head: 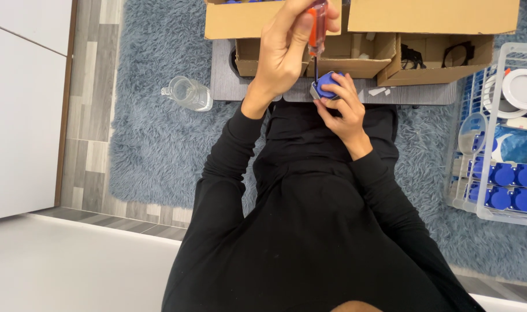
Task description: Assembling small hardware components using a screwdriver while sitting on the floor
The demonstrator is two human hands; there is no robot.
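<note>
My left hand [283, 55] is closed around a screwdriver [316, 26] with an orange handle, held upright. Its dark shaft points down into a small blue and grey round part [326, 85]. My right hand [347, 110] grips that part from below and from the right, just over the near edge of a low grey table [223, 75]. Both arms are in black sleeves, and my black-clad body fills the lower middle of the view.
Open cardboard boxes [431, 14] stand on the table behind my hands. A clear jar [188, 92] lies on the shaggy grey-blue rug [153, 144] at the left. A white wire rack [494, 214] at the right holds several blue parts [511, 185] and white round pieces.
</note>
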